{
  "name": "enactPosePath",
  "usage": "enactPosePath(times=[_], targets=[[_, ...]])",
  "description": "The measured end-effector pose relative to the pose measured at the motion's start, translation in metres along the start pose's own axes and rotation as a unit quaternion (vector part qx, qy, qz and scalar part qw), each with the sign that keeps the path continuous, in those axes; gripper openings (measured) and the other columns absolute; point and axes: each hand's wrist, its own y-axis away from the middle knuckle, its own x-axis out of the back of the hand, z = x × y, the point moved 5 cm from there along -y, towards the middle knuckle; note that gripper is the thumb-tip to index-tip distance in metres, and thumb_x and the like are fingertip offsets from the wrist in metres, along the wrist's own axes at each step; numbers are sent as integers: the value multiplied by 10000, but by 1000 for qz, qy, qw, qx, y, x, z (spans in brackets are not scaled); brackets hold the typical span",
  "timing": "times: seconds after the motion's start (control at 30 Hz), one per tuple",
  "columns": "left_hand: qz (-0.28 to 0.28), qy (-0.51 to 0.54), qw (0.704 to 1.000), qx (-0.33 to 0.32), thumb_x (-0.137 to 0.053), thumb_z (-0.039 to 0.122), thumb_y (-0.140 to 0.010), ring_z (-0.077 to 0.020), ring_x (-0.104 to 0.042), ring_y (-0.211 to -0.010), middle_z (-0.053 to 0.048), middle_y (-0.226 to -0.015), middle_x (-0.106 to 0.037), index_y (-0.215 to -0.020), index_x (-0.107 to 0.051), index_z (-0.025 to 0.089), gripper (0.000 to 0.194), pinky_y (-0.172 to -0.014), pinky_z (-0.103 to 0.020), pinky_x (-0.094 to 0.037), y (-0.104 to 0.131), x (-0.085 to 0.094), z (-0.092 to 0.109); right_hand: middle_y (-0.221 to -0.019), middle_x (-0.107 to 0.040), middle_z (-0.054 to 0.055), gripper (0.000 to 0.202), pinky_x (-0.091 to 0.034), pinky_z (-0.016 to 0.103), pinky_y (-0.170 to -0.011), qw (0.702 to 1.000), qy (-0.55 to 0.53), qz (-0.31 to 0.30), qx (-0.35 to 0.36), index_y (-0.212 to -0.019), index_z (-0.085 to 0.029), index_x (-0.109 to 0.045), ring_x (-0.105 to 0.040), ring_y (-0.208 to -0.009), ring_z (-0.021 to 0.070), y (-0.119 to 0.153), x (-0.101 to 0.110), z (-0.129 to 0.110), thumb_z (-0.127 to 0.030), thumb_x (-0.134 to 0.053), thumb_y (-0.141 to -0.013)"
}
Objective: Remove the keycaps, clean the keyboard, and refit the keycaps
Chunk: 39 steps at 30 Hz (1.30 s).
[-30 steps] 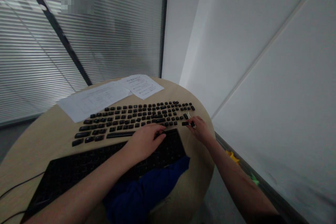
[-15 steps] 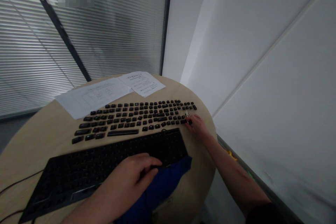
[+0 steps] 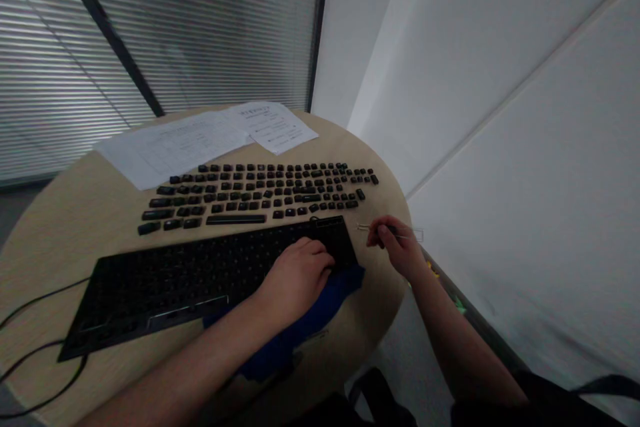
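Note:
A black keyboard (image 3: 165, 273), its keycaps off, lies across the near part of the table. My left hand (image 3: 300, 273) is on its right end, fingers bent down over the front edge; the fingertips are partly hidden. To the right of the keyboard, my right hand (image 3: 393, 240) is closed around a wire keycap puller (image 3: 417, 235), whose wire ends stick out on both sides of the fist. Loose black keycaps (image 3: 236, 219) lie in rows behind the keyboard. A blue cloth (image 3: 280, 347) lies partly under the keyboard's front edge.
Printed sheets of paper (image 3: 170, 143) lie at the back of the round wooden table (image 3: 350, 340). Black cables (image 3: 35, 350) run off at the left. A white wall (image 3: 500, 80) stands close on the right, and a window with blinds (image 3: 225, 33) is behind.
My right hand has drawn back from the right end of the keycap rows with the keycap puller. My left hand has shifted on the keyboard's right part. The view has tilted down.

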Motion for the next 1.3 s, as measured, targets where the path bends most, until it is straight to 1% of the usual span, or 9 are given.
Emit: enactPosePath(times=[0.1,0.17,0.23,0.43,0.5,0.73,1.0,1.13,1.3], targets=[[40,-26,999,-19,-684,218,-873,-285,-572,-1178,-100,-1205,-664,-1092,-730,182,227,-1079,-440,-440,-20,-21,-1,-549,-519,-43,452,-371,238,-452,994,-74,-26,-71,-791,-222,-545,-466,-461,118,22,-18,5,-645,-493,-940],[47,-43,998,-15,-738,279,-842,-308,-544,-1220,-116,-1242,-643,-1135,-704,170,314,-1102,-467,-412,-27,-29,-2,-546,-458,-60,473,-357,231,-445,990,-89,-28,-107,-753,-227,-515,-421,-459,108,29,-28,15,-669,-505,-922],[43,-56,997,-11,-763,322,-824,-322,-535,-1218,-117,-1237,-636,-1118,-695,177,335,-1083,-489,-407,-30,-33,-3,-582,-457,-54,473,-384,230,-472,988,-88,-32,-122,-738,-229,-500,-437,-498,112,31,-34,23,-668,-519,-913],[62,-28,998,-4,-792,345,-795,-300,-521,-1209,-58,-1247,-630,-1027,-703,257,264,-1038,-497,-371,-32,-35,-11,-643,-496,-43,385,-416,232,-525,991,-13,-91,-96,-763,-228,-520,-488,-556,121,26,-39,24,-557,-498,-963],[70,-20,997,-7,-800,350,-783,-298,-518,-1210,-57,-1254,-629,-1022,-701,257,275,-1034,-498,-361,-31,-36,-14,-638,-497,-43,363,-404,229,-516,989,7,-114,-91,-772,-227,-523,-498,-559,123,24,-40,20,-526,-487,-975],[79,-22,997,-13,-812,358,-762,-306,-516,-1210,-58,-1242,-635,-1032,-695,251,313,-1028,-502,-358,-31,-40,-16,-622,-510,-46,321,-386,237,-515,985,83,-132,-71,-787,-227,-524,-501,-547,125,21,-41,6,-449,-443,-1003],[81,-33,996,-16,-811,375,-769,-306,-512,-1209,-58,-1255,-634,-1042,-696,251,321,-1022,-500,-363,-32,-40,-15,-688,-590,-17,232,-416,267,-626,966,184,-179,-8,-793,-231,-524,-582,-644,153,12,-45,-22,-328,-451,-991],[74,-32,997,-12,-822,391,-759,-307,-513,-1200,-56,-1244,-637,-1031,-699,255,328,-1025,-498,-363,-32,-40,-15,-639,-550,-27,254,-384,265,-594,959,193,-204,-27,-792,-233,-506,-556,-621,156,15,-45,-26,-333,-415,-1007],[86,-32,996,-16,-830,403,-755,-303,-516,-1198,-54,-1239,-638,-1031,-696,257,340,-1012,-495,-367,-32,-41,-15,-676,-565,-13,258,-380,275,-615,955,233,-182,-7,-792,-230,-498,-542,-635,152,30,-46,-29,-334,-407,-1010]])
